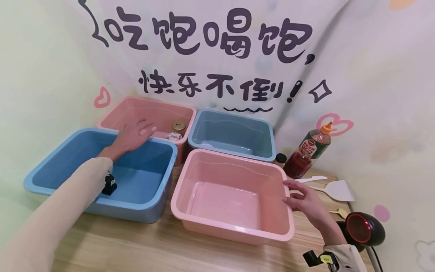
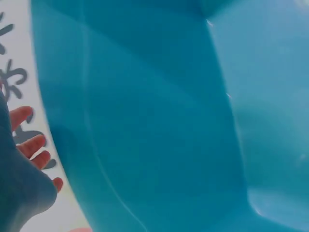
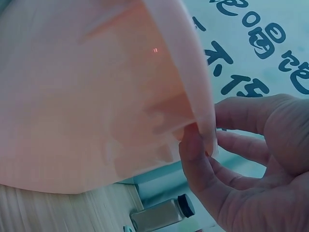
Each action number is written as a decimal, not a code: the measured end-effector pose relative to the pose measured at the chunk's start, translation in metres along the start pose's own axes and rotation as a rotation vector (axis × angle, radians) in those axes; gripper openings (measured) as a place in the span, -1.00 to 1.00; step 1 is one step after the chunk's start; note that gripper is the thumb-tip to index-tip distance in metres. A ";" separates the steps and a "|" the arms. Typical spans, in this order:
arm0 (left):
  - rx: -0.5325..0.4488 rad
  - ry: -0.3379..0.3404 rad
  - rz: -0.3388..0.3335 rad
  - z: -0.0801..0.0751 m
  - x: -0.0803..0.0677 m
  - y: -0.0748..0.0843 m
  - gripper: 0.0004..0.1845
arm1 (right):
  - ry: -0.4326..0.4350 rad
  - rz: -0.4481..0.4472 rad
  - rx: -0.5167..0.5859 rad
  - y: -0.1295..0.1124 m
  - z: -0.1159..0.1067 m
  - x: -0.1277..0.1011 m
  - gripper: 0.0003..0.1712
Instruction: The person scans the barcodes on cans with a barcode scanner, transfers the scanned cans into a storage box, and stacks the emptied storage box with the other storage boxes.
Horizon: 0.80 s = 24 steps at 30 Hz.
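My right hand (image 1: 307, 202) pinches the right rim of the front pink basin (image 1: 231, 226); in the right wrist view the thumb (image 3: 193, 150) lies inside the rim and the fingers outside. Nothing lies in that basin. My left hand (image 1: 134, 134) reaches over the far edge of the large blue basin (image 1: 136, 189), above the rear pink basin (image 1: 149, 107), with its fingers spread and holding nothing. In the rear pink basin are a gold-lidded can (image 1: 178, 125) and a can with a patterned white top (image 1: 174, 136).
A smaller blue basin (image 1: 234, 132) stands at the back. To the right are a red sauce bottle (image 1: 299, 164), a black-capped jar (image 1: 280, 158), a white spatula (image 1: 338, 190), a yellow utensil (image 1: 341, 212) and a black device with a red ring (image 1: 360, 228). A printed cloth hangs behind.
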<state>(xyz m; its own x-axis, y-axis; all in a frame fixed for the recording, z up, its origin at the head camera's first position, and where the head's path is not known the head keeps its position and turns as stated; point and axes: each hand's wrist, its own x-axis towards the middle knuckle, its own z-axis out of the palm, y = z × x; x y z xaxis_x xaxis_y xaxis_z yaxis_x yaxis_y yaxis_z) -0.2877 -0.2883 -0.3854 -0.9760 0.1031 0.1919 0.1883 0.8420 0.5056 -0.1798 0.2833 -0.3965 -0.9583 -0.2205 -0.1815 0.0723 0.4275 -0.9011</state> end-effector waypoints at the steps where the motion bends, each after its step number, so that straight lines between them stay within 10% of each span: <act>1: -0.017 -0.001 -0.002 -0.001 0.001 0.004 -0.27 | 0.001 -0.002 -0.001 0.000 -0.001 0.000 -0.30; 11: -0.318 0.032 0.044 -0.002 0.002 0.052 -0.61 | 0.002 -0.022 0.009 0.003 -0.005 -0.003 -0.30; 24: -0.415 -0.186 0.042 0.003 -0.026 0.104 -0.61 | -0.024 -0.009 0.030 0.005 -0.008 -0.003 -0.29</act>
<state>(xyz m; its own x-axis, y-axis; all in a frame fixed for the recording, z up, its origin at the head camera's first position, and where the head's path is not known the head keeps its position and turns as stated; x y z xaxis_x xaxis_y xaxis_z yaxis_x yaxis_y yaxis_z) -0.2432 -0.2016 -0.3399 -0.9626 0.2576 0.0841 0.2187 0.5552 0.8024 -0.1784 0.2932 -0.3971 -0.9523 -0.2450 -0.1822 0.0723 0.3988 -0.9142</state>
